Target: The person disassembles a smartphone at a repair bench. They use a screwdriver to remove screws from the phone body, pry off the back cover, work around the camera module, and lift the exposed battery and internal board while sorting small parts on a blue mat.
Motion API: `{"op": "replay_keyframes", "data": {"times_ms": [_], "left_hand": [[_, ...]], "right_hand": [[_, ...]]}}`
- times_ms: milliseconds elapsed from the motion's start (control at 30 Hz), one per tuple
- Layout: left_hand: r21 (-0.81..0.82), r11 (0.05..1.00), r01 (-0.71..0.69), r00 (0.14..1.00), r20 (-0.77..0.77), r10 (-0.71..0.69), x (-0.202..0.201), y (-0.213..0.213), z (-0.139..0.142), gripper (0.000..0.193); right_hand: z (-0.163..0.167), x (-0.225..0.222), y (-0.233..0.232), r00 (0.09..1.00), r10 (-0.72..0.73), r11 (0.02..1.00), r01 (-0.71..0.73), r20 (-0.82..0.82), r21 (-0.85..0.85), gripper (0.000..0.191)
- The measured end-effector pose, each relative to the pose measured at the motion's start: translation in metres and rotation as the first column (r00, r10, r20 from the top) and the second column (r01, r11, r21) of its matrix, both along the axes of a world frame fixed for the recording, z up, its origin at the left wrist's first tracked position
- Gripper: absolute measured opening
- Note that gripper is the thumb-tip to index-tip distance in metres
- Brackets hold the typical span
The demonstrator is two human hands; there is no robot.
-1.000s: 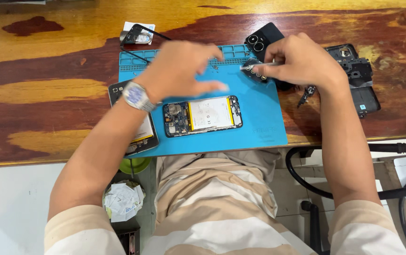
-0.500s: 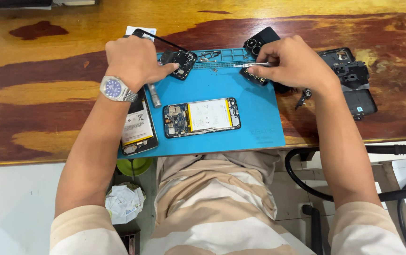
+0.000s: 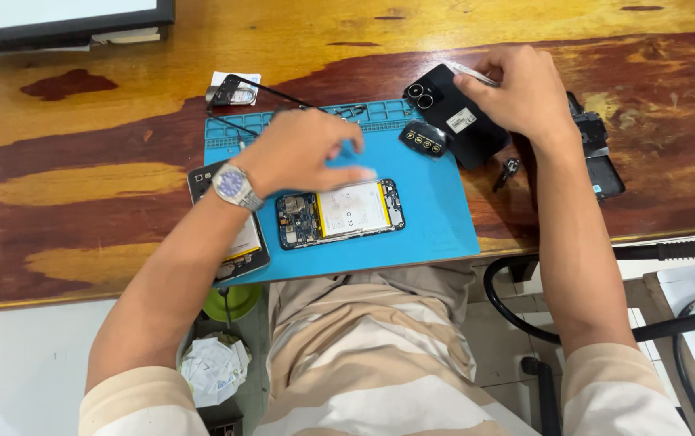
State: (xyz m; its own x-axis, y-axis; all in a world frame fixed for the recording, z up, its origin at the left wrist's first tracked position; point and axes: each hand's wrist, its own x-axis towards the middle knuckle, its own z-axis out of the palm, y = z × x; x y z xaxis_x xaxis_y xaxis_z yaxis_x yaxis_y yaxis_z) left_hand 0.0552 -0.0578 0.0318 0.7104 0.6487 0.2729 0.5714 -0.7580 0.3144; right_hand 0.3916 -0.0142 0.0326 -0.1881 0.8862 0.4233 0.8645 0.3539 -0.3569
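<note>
At frame centre I count one opened phone with yellow-edged battery [image 3: 341, 213] on one blue rubber mat [image 3: 428, 218], my left hand [image 3: 303, 149] hovering open above, my right hand [image 3: 525, 89] pinching thin silver tweezers [image 3: 476, 75] over one black phone back cover [image 3: 456, 117].

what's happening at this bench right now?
A person is working on an opened phone that lies back-off, battery and board exposed, on a blue work mat. The left hand hovers just above the phone, fingers spread, holding nothing visible. The right hand grips a thin metal tool over a black back cover at the mat's far corner. A second opened phone lies partly under the left wrist.
</note>
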Motion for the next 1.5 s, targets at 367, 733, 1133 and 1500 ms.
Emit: {"op": "replay_keyframes", "data": {"times_ms": [367,733,1133,1500], "left_hand": [[-0.127,0.95,0.287,0.956,-0.02,-0.291,0.017,-0.021,0.007,0.051],[-0.099,0.945,0.312,0.95,0.026,-0.311,0.018,-0.024,0.004,0.048],[-0.094,0.954,0.286,0.958,0.012,-0.286,0.019,-0.023,0.007,0.049],[-0.097,0.945,0.312,0.949,-0.005,-0.314,0.02,-0.024,0.006,0.054]], "right_hand": [[0.01,-0.008,-0.004,0.959,-0.258,0.885,0.284,0.119,-0.369,0.043],[-0.006,0.001,0.011,0.927,-0.267,0.879,0.347,0.265,-0.328,0.049],[0.008,-0.012,-0.004,0.956,-0.236,0.918,0.278,0.174,-0.284,0.034],[0.007,-0.018,-0.006,0.979,0.174,0.978,-0.184,-0.108,-0.1,0.028]]}}
